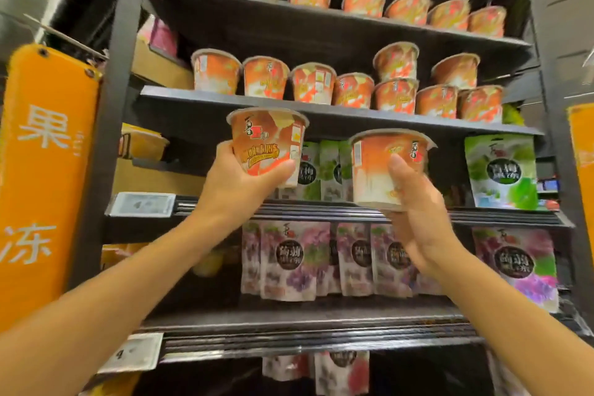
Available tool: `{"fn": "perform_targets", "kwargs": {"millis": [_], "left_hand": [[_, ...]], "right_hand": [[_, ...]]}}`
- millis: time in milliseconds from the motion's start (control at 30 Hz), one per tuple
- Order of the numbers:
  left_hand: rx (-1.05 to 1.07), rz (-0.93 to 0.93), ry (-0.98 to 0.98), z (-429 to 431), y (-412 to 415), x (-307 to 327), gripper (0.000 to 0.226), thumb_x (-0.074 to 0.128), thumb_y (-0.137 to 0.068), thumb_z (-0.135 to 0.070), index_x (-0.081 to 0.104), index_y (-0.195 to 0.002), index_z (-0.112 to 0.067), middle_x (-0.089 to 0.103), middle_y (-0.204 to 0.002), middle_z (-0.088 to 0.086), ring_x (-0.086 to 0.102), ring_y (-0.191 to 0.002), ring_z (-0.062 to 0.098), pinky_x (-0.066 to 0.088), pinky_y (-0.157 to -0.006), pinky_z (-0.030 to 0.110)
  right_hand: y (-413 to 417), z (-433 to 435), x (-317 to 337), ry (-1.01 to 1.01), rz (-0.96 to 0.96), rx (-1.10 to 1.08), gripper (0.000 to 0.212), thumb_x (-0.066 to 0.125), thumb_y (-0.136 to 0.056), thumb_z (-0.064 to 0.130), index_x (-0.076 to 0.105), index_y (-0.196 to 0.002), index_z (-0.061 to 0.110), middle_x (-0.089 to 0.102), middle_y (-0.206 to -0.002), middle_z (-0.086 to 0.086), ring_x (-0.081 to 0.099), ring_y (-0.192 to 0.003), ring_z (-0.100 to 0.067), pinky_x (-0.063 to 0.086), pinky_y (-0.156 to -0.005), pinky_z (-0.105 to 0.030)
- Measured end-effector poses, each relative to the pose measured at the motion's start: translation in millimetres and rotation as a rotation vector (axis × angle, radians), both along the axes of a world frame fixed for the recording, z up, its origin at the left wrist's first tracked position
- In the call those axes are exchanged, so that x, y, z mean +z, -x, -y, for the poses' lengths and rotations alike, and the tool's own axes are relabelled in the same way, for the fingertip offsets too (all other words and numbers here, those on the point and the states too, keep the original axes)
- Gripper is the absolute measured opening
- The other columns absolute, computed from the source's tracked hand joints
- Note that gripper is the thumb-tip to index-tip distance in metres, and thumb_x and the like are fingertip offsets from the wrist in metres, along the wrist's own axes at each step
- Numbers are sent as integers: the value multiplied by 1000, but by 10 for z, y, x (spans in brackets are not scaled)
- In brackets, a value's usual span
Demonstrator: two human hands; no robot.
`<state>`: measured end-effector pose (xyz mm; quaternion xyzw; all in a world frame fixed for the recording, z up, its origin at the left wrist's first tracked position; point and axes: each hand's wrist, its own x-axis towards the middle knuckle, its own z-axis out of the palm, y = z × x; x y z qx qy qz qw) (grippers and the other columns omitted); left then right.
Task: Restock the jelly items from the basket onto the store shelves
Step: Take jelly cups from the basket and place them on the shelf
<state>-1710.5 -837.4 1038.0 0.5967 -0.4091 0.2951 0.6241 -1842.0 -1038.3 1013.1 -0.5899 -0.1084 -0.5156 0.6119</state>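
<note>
Dark shelving (pixel 321 112) filled view. We held two orange jelly cups upright below middle cup row: left hand (pixel 234 183) gripping left cup (pixel 268 145), right hand (pixel 414 202) cradling right cup (pixel 382 167), fingers curled round each, apparently ready to lift onto that shelf.

The orange sign (pixel 48 190) reads 果 and 冻.

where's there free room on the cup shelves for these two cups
Second shelf: the front row of cups sits edge to edge, no gap. Free room is on top of its four left cups, left of the stacked cup. Top shelf row is tight too.
</note>
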Motion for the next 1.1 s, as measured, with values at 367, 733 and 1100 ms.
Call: {"fn": "perform_targets", "kwargs": {"millis": [367, 733, 1100], "left_hand": [[335, 170, -35, 539, -261, 1324, 100, 62, -62, -83, 39, -133, -16, 55, -118, -4, 54, -109, 17, 47, -88, 34], [568, 117, -11, 724, -500, 1447, 98, 44, -65, -92, 51, -119, -9, 62, -109, 6, 56, -113, 30, 36, -109, 54], [585, 109, -104, 694, -581, 1556, 105, 37, -58, -96, 46, -119, -12, 58, -99, 1, 61, -96, 26, 48, -93, 50]], "right_hand": [[-383, 258, 1434, 66, 18, -217, 117, 63, -44, 87, 50, -137, 18, 64, -124, 0, 59, -114, -20, 46, -103, -47], [-697, 479, 2448, 100, 52, -338, 81, 70, -73, 67, 46, -132, 17, 62, -114, 5, 61, -102, -12, 50, -85, -28], [-1181, 644, 2988, 189, -25, -579, 91, 73, -67, 69, 44, -135, 16, 57, -130, -2, 56, -120, -22, 48, -102, -43]]}}
